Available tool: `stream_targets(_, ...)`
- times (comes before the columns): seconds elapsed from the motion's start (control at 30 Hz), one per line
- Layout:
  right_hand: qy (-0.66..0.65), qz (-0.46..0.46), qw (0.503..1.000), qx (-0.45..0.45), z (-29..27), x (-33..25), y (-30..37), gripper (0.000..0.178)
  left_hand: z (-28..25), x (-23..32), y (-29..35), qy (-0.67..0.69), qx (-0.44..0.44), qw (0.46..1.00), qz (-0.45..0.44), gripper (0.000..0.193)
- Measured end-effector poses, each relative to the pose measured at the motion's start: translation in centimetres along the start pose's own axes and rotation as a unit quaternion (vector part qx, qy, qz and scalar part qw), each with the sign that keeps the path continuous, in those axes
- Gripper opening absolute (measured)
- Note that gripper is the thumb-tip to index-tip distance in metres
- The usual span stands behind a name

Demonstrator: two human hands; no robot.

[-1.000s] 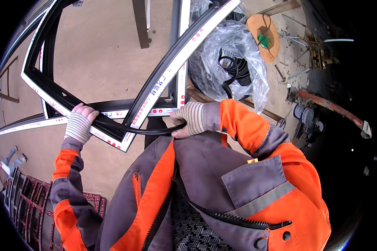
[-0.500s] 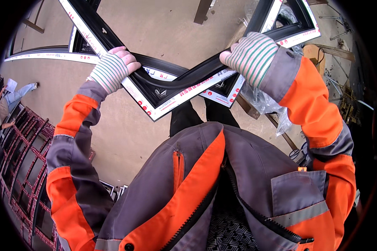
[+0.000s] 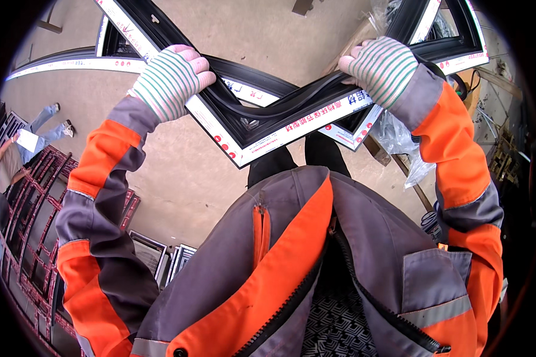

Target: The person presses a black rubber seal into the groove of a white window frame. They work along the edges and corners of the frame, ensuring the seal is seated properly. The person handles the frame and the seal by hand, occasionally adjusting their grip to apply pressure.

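A black window frame (image 3: 262,138) with printed white protective film has one corner pointing toward me. A black rubber seal strip (image 3: 268,113) bows across the inside of that corner from hand to hand, partly lifted off the frame. My left hand (image 3: 174,82), in a white glove with green stripes, is closed over the left bar and the strip's left end. Closed at the right bar, my right hand (image 3: 382,70), gloved alike, grips the strip. Its fingertips are partly hidden. Under this corner lies a second filmed frame piece (image 3: 345,140).
Clear plastic wrapping (image 3: 396,140) hangs beside a wooden beam (image 3: 378,150) on the right. Dark red wrapped frames (image 3: 33,238) are stacked at the left, near another person (image 3: 27,140) holding a white sheet. Small framed pieces (image 3: 149,253) stand on the floor by my left elbow.
The whole view has shifted, so frame and hands sit farther right. Both hands keep their hold on the strip. More of the other person shows at the left.
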State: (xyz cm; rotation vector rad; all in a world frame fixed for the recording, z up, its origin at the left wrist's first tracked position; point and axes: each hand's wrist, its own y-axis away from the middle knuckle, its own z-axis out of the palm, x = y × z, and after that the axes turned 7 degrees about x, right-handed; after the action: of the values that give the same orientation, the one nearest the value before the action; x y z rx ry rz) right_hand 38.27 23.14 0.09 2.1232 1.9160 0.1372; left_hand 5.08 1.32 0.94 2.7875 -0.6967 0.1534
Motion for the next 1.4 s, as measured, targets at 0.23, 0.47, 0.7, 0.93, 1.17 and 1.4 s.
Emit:
stream_targets(0.23,-0.040,-0.008,0.998,0.056,-1.1,-0.2,0.6,0.024,-0.2,-1.0,-1.0,0.016,-0.020,0.999,0.034,0.043)
stream_targets(0.47,-0.059,-0.003,0.996,0.059,-1.4,-0.1,0.2,0.025,-0.9,-1.2,-0.7,0.026,-0.073,0.997,0.029,0.044)
stream_targets(0.7,-0.088,0.015,0.992,0.084,-1.1,0.1,0.9,0.024,-1.1,-2.9,-1.8,0.029,-0.090,0.995,0.037,0.040)
stream_targets(0.93,-0.091,0.010,0.991,0.095,-1.1,0.3,0.8,0.026,-1.7,-2.6,-2.4,0.015,-0.129,0.991,0.038,0.035)
stream_targets(1.17,-0.091,0.017,0.991,0.098,-1.2,0.1,0.7,0.027,-2.0,-2.9,-2.6,0.011,-0.131,0.989,0.061,0.035)
stream_targets(1.4,-0.103,0.017,0.991,0.085,-1.5,0.2,0.6,0.027,-0.9,-0.2,-2.0,0.063,-0.089,0.989,0.099,0.029)
